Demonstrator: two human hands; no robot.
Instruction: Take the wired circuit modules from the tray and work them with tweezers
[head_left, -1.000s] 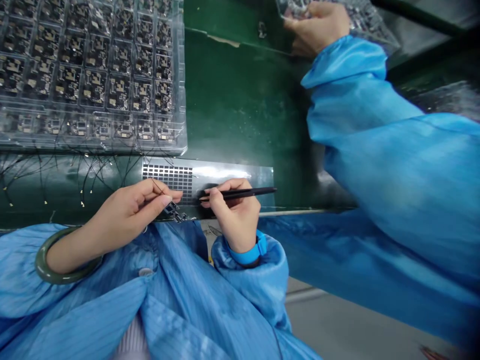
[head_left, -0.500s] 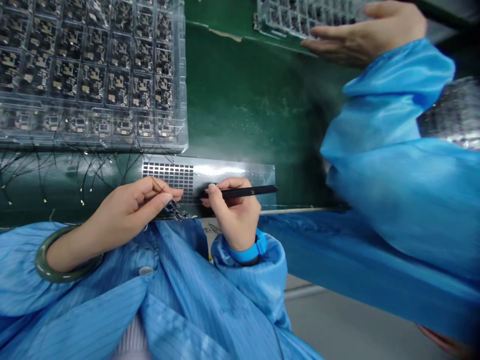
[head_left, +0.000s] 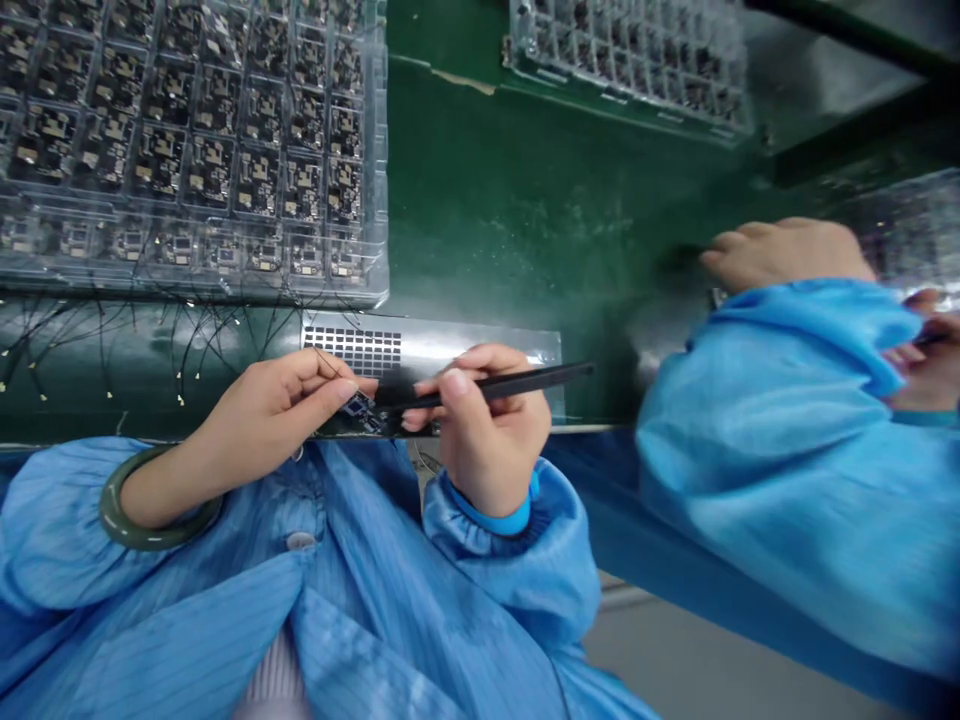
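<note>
Between thumb and fingers my left hand [head_left: 281, 415] pinches a small dark circuit board [head_left: 364, 410] at the table's front edge. A thin black wire rises by the fingertips of that hand. My right hand [head_left: 487, 435] is closed round black tweezers [head_left: 536, 380], held like a pen. Their tip is right at the board; whether it touches cannot be made out. Just behind my hands lies a glossy strip [head_left: 480, 340] bearing a grid of small black pads [head_left: 356, 347].
A clear compartment tray [head_left: 381, 200] full of circuit boards stands at the back left. Loose black wires [head_left: 199, 350] lie before it. Another filled tray [head_left: 630, 70] is at the back right. A co-worker's hand [head_left: 795, 255] and blue sleeve [head_left: 765, 400] occupy the right side.
My right hand has tilted the tweezers, bringing their tip to the board. My left hand keeps its hold. The co-worker's hand has come away from the far tray, nearer the front.
</note>
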